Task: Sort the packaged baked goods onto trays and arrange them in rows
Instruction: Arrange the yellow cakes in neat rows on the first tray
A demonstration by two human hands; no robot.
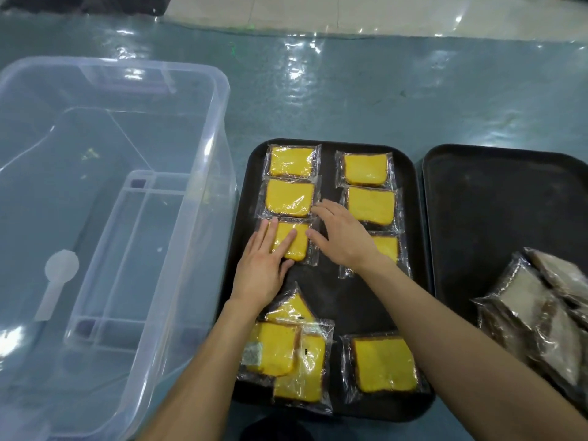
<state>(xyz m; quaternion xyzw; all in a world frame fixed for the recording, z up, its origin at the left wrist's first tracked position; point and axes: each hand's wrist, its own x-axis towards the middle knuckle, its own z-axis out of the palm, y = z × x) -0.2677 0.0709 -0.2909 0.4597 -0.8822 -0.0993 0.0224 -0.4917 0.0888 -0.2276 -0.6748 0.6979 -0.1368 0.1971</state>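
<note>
A black tray (331, 288) holds several clear-wrapped yellow cake slices in two columns. My left hand (262, 268) lies flat, fingers spread, on the third slice (297, 241) of the left column. My right hand (342, 237) rests open beside that slice, fingertips touching its right edge and the wrapper of the slice above (288, 198). My right wrist partly hides a slice (386, 246) in the right column. A loose overlapping pile of yellow slices (286, 354) and one single slice (383, 364) lie at the tray's near end.
A second black tray (496, 202) on the right carries a heap of brown wrapped slices (541, 313) at its near right. A large clear plastic bin (105, 218) stands on the left, with no cakes in it. The surface is glossy teal.
</note>
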